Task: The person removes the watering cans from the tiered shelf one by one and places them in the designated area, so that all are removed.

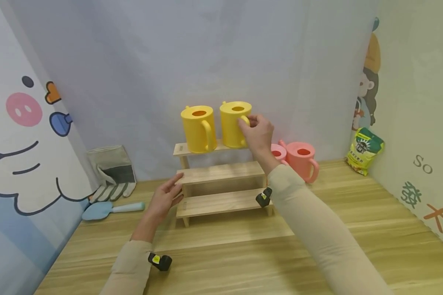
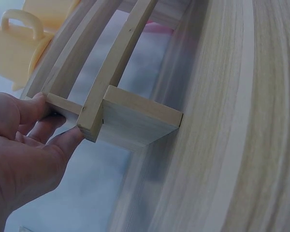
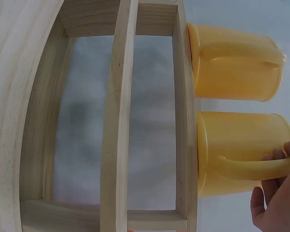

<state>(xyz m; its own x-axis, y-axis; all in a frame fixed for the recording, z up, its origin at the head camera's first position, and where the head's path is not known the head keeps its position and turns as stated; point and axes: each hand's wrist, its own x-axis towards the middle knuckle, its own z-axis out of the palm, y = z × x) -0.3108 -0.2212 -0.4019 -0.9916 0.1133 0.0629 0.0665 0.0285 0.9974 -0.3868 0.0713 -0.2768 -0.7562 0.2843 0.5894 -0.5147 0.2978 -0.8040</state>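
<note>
A three-step wooden shelf (image 1: 221, 173) stands on the table against the back curtain. Two yellow watering cans sit side by side on its top step, the left can (image 1: 192, 130) and the right can (image 1: 230, 128), handles toward me. My right hand (image 1: 257, 133) holds the right can by its handle, fingers around the grip in the right wrist view. At the shelf's left end, my left hand (image 1: 163, 200) grips the side by the middle step, thumb and fingertips on the wood (image 2: 63, 104). The middle and bottom steps carry nothing.
Right of the shelf stand two pink watering cans, a lighter one (image 1: 278, 152) partly behind my right arm and a darker one (image 1: 300, 159). A green and yellow bag (image 1: 364, 150) leans at the right wall. Work gloves (image 1: 114, 172) and a light-blue trowel (image 1: 99, 211) lie left.
</note>
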